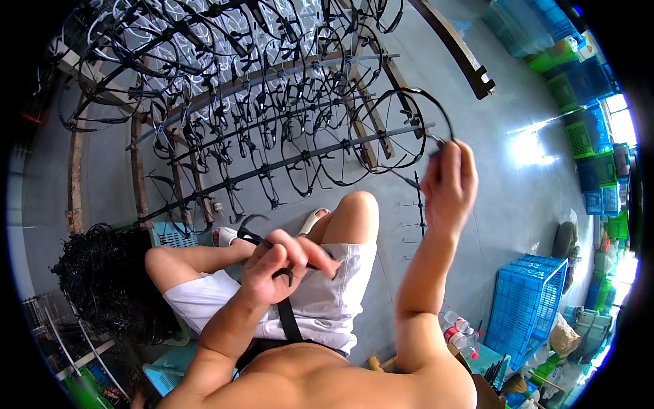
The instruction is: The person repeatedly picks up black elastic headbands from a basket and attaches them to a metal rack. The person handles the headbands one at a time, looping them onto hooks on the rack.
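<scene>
My right hand (pixel 449 187) is raised at the right end of a dark rack rod (pixel 306 155). Its fingers pinch a thin black curved piece (pixel 441 112) close to the hooks there. In front of my lap, my left hand (pixel 279 267) is closed around a few slim black curved pieces (pixel 253 232), whose ends stick out past the fingers. Similar black curved pieces (pixel 266 174) hang in rows from the rods ahead of me. Their exact kind is hard to make out.
A large heap of thin black pieces (pixel 102 279) lies at my left. Wooden rails (pixel 76 163) support the rack. To the right stand a blue crate (pixel 528 303) and plastic bottles (pixel 460 334). More stacked crates (pixel 582 136) line the far right. A metal beam (pixel 456 51) lies at upper right.
</scene>
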Demonstrator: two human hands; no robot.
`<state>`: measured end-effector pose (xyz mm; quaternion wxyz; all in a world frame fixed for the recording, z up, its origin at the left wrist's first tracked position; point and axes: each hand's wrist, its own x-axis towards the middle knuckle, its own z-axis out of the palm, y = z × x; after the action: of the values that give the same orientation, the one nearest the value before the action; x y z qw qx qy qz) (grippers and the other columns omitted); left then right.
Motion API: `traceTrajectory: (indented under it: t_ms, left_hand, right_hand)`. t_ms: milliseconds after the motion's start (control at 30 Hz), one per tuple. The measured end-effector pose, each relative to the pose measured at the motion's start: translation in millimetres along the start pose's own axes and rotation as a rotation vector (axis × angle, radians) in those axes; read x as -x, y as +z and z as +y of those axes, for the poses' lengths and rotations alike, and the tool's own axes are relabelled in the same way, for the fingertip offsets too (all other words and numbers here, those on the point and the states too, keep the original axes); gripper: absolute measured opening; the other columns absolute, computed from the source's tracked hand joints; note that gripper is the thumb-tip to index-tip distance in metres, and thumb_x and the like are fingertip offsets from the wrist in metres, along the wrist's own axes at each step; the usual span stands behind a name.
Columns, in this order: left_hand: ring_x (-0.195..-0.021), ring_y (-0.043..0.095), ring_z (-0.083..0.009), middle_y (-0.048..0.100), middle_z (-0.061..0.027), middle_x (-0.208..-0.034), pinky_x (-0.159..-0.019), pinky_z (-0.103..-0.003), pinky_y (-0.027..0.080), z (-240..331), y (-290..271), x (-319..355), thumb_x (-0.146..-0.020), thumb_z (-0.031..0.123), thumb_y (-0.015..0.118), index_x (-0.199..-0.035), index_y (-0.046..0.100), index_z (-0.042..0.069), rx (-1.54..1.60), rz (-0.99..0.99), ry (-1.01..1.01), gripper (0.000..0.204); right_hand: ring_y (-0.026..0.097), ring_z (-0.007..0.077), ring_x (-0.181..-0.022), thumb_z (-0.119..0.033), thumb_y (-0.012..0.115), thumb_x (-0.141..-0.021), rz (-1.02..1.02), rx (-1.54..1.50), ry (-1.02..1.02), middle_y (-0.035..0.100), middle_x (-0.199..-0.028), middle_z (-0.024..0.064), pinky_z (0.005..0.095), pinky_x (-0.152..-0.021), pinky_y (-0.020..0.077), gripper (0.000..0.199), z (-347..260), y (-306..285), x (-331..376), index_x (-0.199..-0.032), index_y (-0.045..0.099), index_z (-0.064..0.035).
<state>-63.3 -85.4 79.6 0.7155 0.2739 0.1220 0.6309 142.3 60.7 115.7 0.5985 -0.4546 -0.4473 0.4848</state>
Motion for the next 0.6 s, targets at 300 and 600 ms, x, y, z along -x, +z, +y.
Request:
traceTrajectory:
  t_ms: [300, 600]
  left_hand:
    - [-0.069, 0.053, -0.0166, 0.057, -0.0056, -0.079, -0.065, -0.033, 0.046, -34.9, -19.4, -55.2, -0.091, 0.024, 0.056, -0.105, 0.051, 0.008, -0.178, 0.807, -0.196, 0.022]
    - [-0.071, 0.058, -0.0193, 0.061, -0.0084, -0.078, -0.068, -0.035, 0.05, -40.7, -26.0, -68.0, -0.09, 0.029, 0.059, -0.088, 0.057, 0.005, -0.157, 0.818, -0.261, 0.025]
  right_hand:
    - [0.036, 0.0031, -0.049, -0.024, 0.046, -0.098, -0.11, 0.068, 0.33, 0.056, -0.071, 0.0005, 0.0193, -0.043, 0.0304, 0.018, 114.8, 37.7, -51.1, -0.097, 0.052, -0.0074]
    - [0.03, 0.0026, -0.045, -0.025, 0.046, -0.098, -0.168, -0.182, 0.461, 0.056, -0.072, 0.0012, 0.0194, -0.043, 0.0264, 0.019, 106.9, 45.9, -42.7, -0.097, 0.051, -0.0064]
